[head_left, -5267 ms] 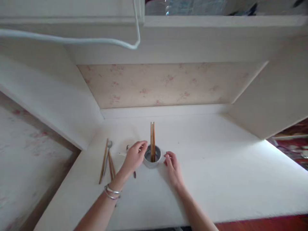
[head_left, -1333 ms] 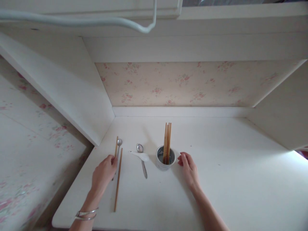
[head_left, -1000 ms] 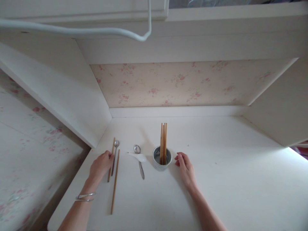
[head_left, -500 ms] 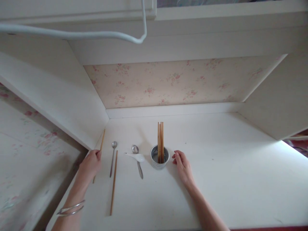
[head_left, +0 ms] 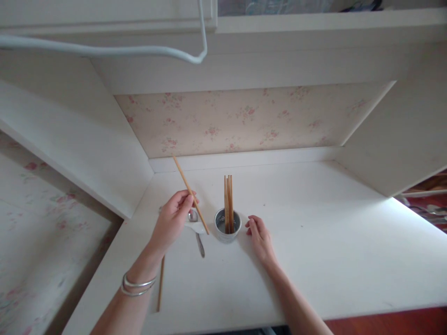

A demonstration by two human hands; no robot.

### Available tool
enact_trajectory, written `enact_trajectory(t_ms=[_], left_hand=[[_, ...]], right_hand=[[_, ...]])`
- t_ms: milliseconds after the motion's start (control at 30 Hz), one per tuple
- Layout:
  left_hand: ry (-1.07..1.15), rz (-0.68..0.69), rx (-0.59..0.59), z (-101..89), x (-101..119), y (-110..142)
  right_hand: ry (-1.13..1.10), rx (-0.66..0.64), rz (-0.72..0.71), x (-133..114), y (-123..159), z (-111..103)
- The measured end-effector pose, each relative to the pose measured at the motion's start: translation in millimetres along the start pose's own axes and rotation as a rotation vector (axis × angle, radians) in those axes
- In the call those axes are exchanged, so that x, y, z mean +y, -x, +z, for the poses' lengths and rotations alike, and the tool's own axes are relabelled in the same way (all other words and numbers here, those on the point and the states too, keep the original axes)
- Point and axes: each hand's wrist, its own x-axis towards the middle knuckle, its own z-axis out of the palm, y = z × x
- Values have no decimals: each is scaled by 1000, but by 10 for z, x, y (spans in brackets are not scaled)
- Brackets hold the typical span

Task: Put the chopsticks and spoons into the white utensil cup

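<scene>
Clearly, at our white counter (head_left: 331, 242), we hold our right hand (head_left: 260, 239), fingers slackly open, beside one metal cup (head_left: 226, 238) containing seemingly four chopsticks (head_left: 229, 204), our left hand (head_left: 172, 215) gripping one slanted chopstick (head_left: 182, 174) to the cup's left, another chopstick (head_left: 160, 284) lying half-hidden, and two crossed spoons (head_left: 200, 245).

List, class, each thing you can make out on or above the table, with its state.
Held chopstick, tilted, gripped by the left hand
Right hand, fingers curled, apart from the cup
Cup, upright, open at the top
Chopsticks in the cup, standing
White spoon, lying across the metal spoon
Metal spoon, lying on the table, partly covered
Loose chopstick, lying, partly hidden
Bracelets, worn
</scene>
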Motion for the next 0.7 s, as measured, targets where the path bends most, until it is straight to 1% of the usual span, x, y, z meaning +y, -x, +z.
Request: enact_trajectory(t_ms=[67, 167, 367, 533, 700], left_hand=[[-18, 20, -36, 134, 6, -78], [-68, 31, -87, 299, -47, -179], [-187, 10, -128, 542, -221, -262], [-276, 9, -166, 685, -393, -213], [-299, 34, -189, 737, -482, -169]], right_hand=[[5, -1, -2, 4, -1, 0], [12, -9, -13, 14, -5, 0], [13, -7, -25, -15, -3, -8], [14, -34, -19, -46, -2, -22], [34, -57, -8, -53, -3, -35]])
